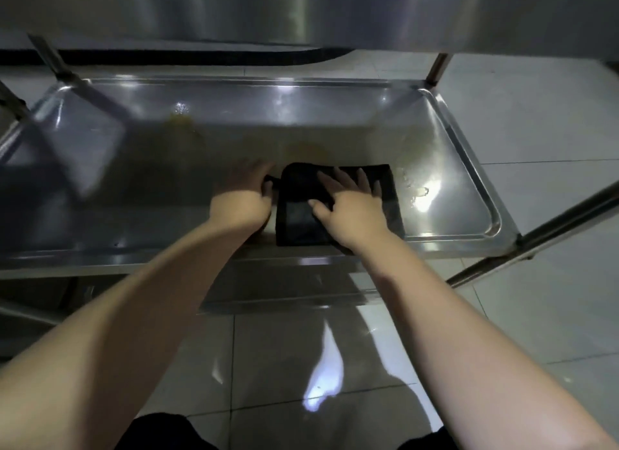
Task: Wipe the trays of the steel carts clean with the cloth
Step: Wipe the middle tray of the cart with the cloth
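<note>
Dark clothing [160,429] fills the bottom edge of the frame, over pale glossy floor tiles [268,349] that carry a bright streak of reflected light. Two bare forearms rise from the lower corners and meet near the centre, above a lower steel shelf [284,285] of the cart.

Past that shelf lies the tray [469,240], a wide shallow steel pan with a raised rim and rounded corners, spanning most of the frame's width. The black cloth [298,215] lies folded flat on the tray's floor, close to the near rim and a little right of centre.

The right hand [351,208] lies palm down on the cloth with its fingers straight and spread, pressing it to the steel. The left hand [243,195] is at the cloth's left edge, its fingers curled over a corner of the fabric that juts out toward it; motion blur hides the finer detail of the grip.

Right of the cloth, wet droplets [420,191] glint on the tray. Farther back, a yellowish smear [184,124] marks the steel in the upper left of the tray, with a fainter one just beyond the cloth.

A slanted post [438,69] rises from the far right corner to an upper steel tray [234,10] that crosses the top of the frame.
</note>
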`<state>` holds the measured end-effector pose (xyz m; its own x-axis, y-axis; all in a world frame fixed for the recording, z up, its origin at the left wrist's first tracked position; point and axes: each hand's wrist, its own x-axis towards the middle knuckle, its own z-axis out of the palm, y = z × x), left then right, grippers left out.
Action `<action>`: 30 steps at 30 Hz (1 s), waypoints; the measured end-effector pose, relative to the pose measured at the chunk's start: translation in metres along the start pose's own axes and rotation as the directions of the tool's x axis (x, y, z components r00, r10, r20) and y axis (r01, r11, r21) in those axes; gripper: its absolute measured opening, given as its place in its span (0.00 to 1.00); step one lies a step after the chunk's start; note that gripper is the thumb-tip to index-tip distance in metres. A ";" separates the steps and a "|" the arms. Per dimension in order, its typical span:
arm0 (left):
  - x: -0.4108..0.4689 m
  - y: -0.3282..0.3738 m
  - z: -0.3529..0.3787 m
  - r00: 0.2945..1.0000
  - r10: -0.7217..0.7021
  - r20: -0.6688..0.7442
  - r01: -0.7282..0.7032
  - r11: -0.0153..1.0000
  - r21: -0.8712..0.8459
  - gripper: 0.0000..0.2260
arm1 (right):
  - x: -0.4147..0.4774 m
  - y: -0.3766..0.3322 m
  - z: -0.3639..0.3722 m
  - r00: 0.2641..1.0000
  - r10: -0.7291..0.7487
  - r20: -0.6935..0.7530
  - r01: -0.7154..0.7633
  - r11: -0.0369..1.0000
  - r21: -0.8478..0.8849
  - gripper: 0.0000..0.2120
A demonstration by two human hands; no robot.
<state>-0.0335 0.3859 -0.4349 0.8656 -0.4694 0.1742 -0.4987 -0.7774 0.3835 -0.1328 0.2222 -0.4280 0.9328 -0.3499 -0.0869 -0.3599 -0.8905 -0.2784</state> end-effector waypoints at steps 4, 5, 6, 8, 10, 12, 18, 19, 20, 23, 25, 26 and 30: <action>0.009 -0.021 0.011 0.992 0.001 0.127 -0.018 0.991 0.135 0.21 | 0.022 -0.009 0.020 0.994 0.075 0.083 -0.064 0.990 -0.126 0.35; 0.010 -0.022 0.015 0.991 0.009 0.131 -0.026 0.992 0.127 0.23 | 0.024 -0.008 0.023 0.994 0.078 0.074 -0.067 0.988 -0.141 0.35; 0.011 -0.023 0.018 0.992 0.028 0.122 -0.044 0.990 0.131 0.24 | 0.026 -0.006 0.027 0.995 0.081 0.058 -0.071 0.986 -0.148 0.36; 0.009 -0.025 0.022 0.993 0.053 0.109 -0.073 0.981 0.182 0.25 | 0.029 -0.003 0.032 0.996 0.085 0.025 -0.080 0.984 -0.158 0.36; 0.009 -0.027 0.024 0.994 0.043 0.099 -0.063 0.974 0.216 0.25 | 0.041 -0.002 0.032 0.996 0.090 0.014 -0.087 0.982 -0.166 0.36; 0.007 -0.026 0.025 0.996 0.035 0.086 -0.054 0.974 0.222 0.26 | 0.062 -0.001 0.027 0.996 0.092 0.016 -0.088 0.982 -0.167 0.35; 0.010 -0.027 0.024 0.994 0.011 0.111 -0.035 0.974 0.223 0.26 | 0.097 -0.005 0.019 0.997 0.075 0.020 -0.070 0.982 -0.174 0.35; 0.010 -0.027 0.024 0.993 0.007 0.114 -0.033 0.973 0.227 0.26 | 0.093 -0.006 0.020 0.997 0.072 0.026 -0.067 0.982 -0.179 0.35; 0.010 -0.027 0.024 0.993 0.006 0.119 -0.033 0.973 0.230 0.27 | 0.088 -0.006 0.021 0.997 0.067 0.032 -0.060 0.982 -0.182 0.35; 0.009 -0.027 0.021 0.991 -0.002 0.131 -0.029 0.972 0.233 0.27 | 0.065 -0.009 0.022 0.997 0.036 0.070 -0.024 0.985 -0.169 0.34; 0.008 -0.027 0.020 0.991 -0.002 0.135 -0.029 0.973 0.230 0.26 | 0.044 -0.010 0.024 0.995 0.021 0.100 -0.004 0.986 -0.167 0.34; 0.007 -0.026 0.019 0.992 0.004 0.129 -0.034 0.972 0.232 0.26 | 0.033 -0.010 0.026 0.995 0.012 0.103 0.006 0.985 -0.170 0.34; 0.001 -0.025 0.019 0.996 0.020 0.087 -0.040 0.971 0.235 0.26 | 0.002 -0.008 0.030 0.997 -0.003 0.076 0.016 0.986 -0.163 0.34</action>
<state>-0.0210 0.3973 -0.4614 0.8483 -0.5196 0.1020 -0.5295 -0.8345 0.1527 -0.1280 0.2372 -0.4550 0.9328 -0.3240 -0.1582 -0.3438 -0.9313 -0.1201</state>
